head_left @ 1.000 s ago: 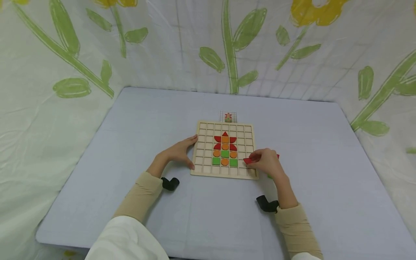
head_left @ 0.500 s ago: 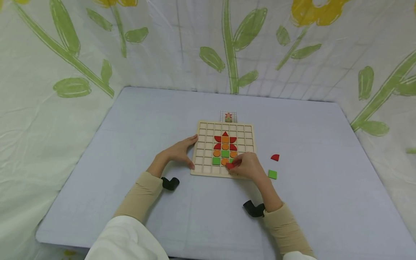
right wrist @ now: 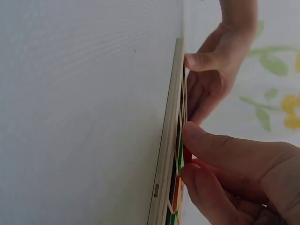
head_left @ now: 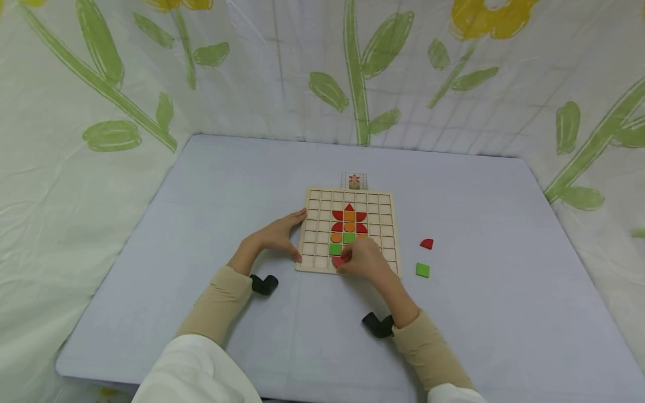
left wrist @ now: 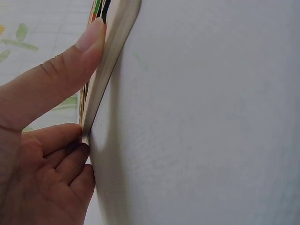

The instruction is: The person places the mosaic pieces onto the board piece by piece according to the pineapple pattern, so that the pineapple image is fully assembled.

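A square wooden grid board (head_left: 381, 219) lies on the table. Red, orange and green tiles fill its middle columns. My left hand (head_left: 274, 235) rests along the board's left edge, thumb on the rim near the front corner and fingers farther back. Between thumb and fingertips my right hand (head_left: 367, 260) pinches a red quarter-circle tile (head_left: 337, 262) at the board's front row, just below a green square tile (head_left: 335, 249). In the right wrist view the red tile (right wrist: 187, 154) shows close over the board's surface. Some tiles are hidden behind the right hand.
Right of the board lie a loose red quarter-circle tile (head_left: 427, 244) and a green square tile (head_left: 423, 270). A small card (head_left: 354, 181) with a gridded picture sits at the board's back edge. Hanging sheets with painted flowers surround the pale table (head_left: 242, 168).
My right hand has carried the red tile leftward from the board's right side to its front row. The loose tiles it covered now show. My left hand has stayed put.
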The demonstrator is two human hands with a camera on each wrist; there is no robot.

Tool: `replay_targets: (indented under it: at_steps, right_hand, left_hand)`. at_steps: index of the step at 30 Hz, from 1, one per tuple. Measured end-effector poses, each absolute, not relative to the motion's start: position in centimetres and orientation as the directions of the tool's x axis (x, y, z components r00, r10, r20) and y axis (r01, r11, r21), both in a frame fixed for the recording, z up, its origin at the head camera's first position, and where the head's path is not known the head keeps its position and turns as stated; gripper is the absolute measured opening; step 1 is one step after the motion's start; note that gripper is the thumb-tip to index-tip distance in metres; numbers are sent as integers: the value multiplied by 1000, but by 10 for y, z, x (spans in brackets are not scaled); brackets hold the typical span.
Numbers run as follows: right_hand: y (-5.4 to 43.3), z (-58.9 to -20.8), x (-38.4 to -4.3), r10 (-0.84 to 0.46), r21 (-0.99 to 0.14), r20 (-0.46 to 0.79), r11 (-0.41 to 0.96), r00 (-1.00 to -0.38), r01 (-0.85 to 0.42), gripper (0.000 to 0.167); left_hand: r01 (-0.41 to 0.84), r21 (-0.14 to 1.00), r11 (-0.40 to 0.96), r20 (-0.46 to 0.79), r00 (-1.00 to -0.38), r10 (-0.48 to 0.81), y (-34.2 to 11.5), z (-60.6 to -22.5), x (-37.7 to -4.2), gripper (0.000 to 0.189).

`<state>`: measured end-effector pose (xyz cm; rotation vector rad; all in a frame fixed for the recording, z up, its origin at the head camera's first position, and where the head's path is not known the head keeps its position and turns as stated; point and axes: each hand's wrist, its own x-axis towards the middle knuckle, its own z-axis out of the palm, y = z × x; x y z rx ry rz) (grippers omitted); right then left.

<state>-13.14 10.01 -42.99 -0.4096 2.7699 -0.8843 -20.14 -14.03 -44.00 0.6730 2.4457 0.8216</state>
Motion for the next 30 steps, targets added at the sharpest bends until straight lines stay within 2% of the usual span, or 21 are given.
replay_targets:
  at_steps: [5, 16, 30]
  right_hand:
    - [95, -432, -132, -355, -569, -82, 784, -931, -249, 19]
    - [90, -429, -132, -338, -546, -116, 807, -934, -224, 18]
    - [91, -430, -132, -350, -547, -76, 798, -934, -254, 13]
  left_hand:
    - [297, 648, 702, -273, -769, 578, -140, -438, -201, 114]
    - [304, 650, 696, -269, -765, 585, -141, -438, -200, 113]
    - [308, 638, 706, -272, -768, 580, -140, -438, -200, 114]
